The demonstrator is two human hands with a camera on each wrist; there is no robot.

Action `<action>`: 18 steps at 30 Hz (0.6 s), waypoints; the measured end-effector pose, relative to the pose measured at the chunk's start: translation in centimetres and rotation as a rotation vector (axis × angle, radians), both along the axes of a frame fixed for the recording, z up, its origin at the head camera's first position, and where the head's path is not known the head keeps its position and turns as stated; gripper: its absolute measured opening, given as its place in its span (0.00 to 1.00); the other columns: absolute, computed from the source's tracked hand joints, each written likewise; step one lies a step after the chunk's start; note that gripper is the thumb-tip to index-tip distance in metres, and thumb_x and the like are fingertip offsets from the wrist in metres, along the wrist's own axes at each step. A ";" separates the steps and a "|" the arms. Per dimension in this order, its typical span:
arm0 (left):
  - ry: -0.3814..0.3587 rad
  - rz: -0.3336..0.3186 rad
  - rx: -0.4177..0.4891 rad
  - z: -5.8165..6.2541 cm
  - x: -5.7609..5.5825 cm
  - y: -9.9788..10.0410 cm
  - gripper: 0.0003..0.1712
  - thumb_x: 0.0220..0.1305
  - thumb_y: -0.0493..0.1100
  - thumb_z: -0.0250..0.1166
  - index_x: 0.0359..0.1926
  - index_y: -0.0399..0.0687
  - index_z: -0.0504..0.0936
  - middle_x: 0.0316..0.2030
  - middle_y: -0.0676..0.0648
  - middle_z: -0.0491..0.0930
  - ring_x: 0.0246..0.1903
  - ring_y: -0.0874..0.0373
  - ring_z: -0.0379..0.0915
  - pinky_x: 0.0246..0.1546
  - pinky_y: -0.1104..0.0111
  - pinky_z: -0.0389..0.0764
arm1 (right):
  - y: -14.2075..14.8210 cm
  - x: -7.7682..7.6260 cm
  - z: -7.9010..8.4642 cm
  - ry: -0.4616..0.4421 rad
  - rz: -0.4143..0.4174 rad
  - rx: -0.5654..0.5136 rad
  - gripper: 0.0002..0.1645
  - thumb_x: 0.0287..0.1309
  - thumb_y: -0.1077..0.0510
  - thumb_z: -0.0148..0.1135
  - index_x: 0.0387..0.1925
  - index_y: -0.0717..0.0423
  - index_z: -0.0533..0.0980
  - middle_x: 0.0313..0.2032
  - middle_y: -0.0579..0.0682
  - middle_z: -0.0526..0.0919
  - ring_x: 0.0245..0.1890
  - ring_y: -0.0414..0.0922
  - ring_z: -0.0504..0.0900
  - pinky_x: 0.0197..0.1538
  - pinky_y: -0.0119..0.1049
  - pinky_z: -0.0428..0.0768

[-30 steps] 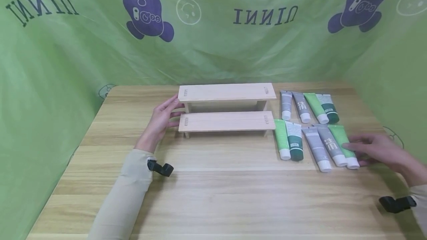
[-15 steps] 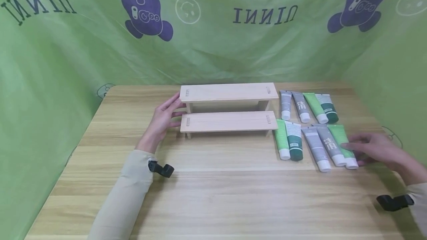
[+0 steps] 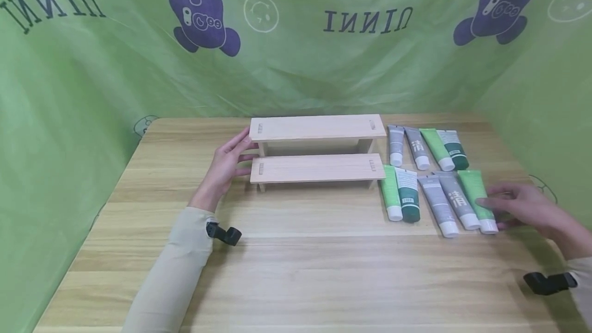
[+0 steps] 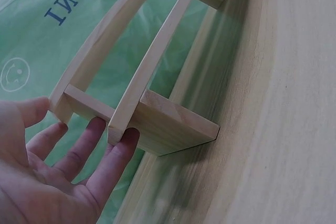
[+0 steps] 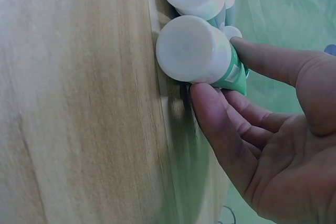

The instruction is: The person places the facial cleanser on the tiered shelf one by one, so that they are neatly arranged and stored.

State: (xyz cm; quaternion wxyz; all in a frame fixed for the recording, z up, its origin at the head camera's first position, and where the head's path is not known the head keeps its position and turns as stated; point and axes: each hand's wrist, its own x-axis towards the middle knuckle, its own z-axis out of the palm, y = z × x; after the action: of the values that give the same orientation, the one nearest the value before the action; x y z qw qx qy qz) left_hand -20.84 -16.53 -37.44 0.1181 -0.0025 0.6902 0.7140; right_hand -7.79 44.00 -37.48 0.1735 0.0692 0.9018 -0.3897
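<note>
A two-tier wooden display stand (image 3: 316, 168) stands at the back middle of the table. My left hand (image 3: 223, 166) is at its left end. In the left wrist view the fingertips touch the ends of the boards and the side panel (image 4: 173, 124). At the right, my right hand (image 3: 524, 207) pinches a light green tube (image 3: 476, 199) with a white cap (image 5: 186, 49), thumb and finger on either side of it. Two grey tubes, one plain (image 3: 438, 204) and one with large white lettering (image 3: 458, 200), lie just left of it.
A light green tube (image 3: 391, 194) and a white-and-dark-green tube (image 3: 408, 197) lie by the stand's right front corner. Behind them is a row of several tubes, including a grey one (image 3: 395, 145). Green printed cloth (image 3: 296, 76) rises behind the table (image 3: 296, 271).
The stand has shifted slightly right with my left hand at its end. In my right hand the light green tube has turned a little straighter, its top edge moving right.
</note>
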 end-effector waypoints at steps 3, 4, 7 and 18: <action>0.002 -0.003 -0.004 -0.1 0.0 0.0 0.31 0.77 0.56 0.55 0.76 0.66 0.61 0.64 0.40 0.72 0.61 0.41 0.72 0.56 0.46 0.79 | 0.0 0.1 0.0 0.017 0.003 0.002 0.39 0.70 0.55 0.61 0.63 0.85 0.57 0.45 0.69 0.82 0.33 0.39 0.83 0.34 0.43 0.88; 0.002 -0.005 -0.005 -0.1 0.0 0.0 0.31 0.77 0.56 0.55 0.76 0.66 0.61 0.64 0.40 0.72 0.61 0.41 0.72 0.56 0.46 0.79 | 0.1 0.2 0.0 0.019 0.002 0.003 0.40 0.70 0.55 0.61 0.63 0.85 0.57 0.46 0.69 0.82 0.33 0.39 0.83 0.34 0.43 0.88; 0.000 -0.004 -0.008 -0.1 0.0 0.0 0.31 0.77 0.56 0.55 0.76 0.67 0.61 0.64 0.39 0.72 0.61 0.42 0.72 0.56 0.46 0.79 | 0.2 0.3 0.0 0.021 -0.001 0.008 0.41 0.71 0.54 0.61 0.64 0.85 0.56 0.48 0.73 0.80 0.33 0.38 0.83 0.35 0.43 0.88; 0.017 0.011 -0.021 0.1 0.2 0.1 0.30 0.76 0.56 0.55 0.76 0.68 0.62 0.62 0.40 0.74 0.61 0.40 0.72 0.54 0.48 0.81 | -0.3 0.5 0.9 0.060 -0.014 -0.008 0.45 0.72 0.53 0.60 0.68 0.84 0.50 0.56 0.84 0.68 0.35 0.34 0.82 0.37 0.43 0.88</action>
State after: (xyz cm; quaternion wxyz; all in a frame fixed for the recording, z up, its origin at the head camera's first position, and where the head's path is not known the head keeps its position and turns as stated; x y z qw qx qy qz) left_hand -20.64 -16.44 -37.32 0.1082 -0.0012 0.6987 0.7072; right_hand -7.25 43.67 -36.55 0.1440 0.0632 0.9045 -0.3965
